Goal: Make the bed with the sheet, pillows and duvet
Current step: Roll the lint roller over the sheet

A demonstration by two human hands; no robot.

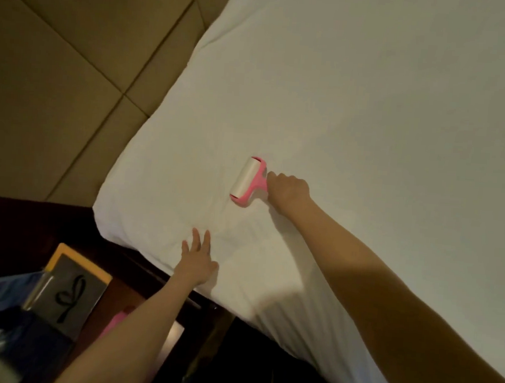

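A white sheet (355,108) covers the mattress and fills the right and middle of the view. It is slightly wrinkled near the corner at the lower left. A pink lint roller (248,181) with a white roll lies pressed on the sheet. My right hand (288,191) is closed around its handle. Fingers spread, my left hand (197,257) rests flat on the sheet near the bed's edge. No pillows or duvet are in view.
A padded tan headboard (59,73) stands along the left. A dark wooden bedside table (112,295) sits at the lower left, holding a grey card with an orange border (71,292) and some blurred objects.
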